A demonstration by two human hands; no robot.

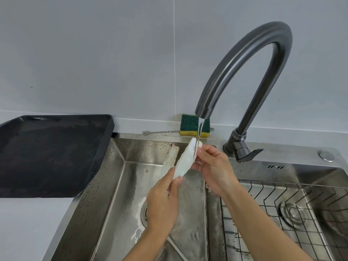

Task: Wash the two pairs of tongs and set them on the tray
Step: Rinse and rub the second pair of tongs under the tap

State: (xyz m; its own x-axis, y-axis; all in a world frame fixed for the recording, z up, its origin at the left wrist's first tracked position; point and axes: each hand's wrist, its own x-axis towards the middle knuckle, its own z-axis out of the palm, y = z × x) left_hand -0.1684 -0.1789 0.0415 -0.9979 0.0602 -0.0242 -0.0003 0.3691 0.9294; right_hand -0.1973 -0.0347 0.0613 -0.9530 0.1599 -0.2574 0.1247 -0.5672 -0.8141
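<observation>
A single head-worn wide-angle view looks forward and down from close above the sink (116, 166), facing the grey wall at 12 o'clock. The faucet (244, 72) arches at about 1 o'clock and looms large, so the camera is near it. The hands (212, 166) sit just below centre, forearms entering from 5 and 6 o'clock. The counter (28, 227) with the dark tray (47, 157) fills 9 o'clock. Straight edges bow toward the frame's borders.

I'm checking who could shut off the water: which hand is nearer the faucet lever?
Right. The right hand is just left of the faucet lever; the left hand is lower and farther left.
</observation>
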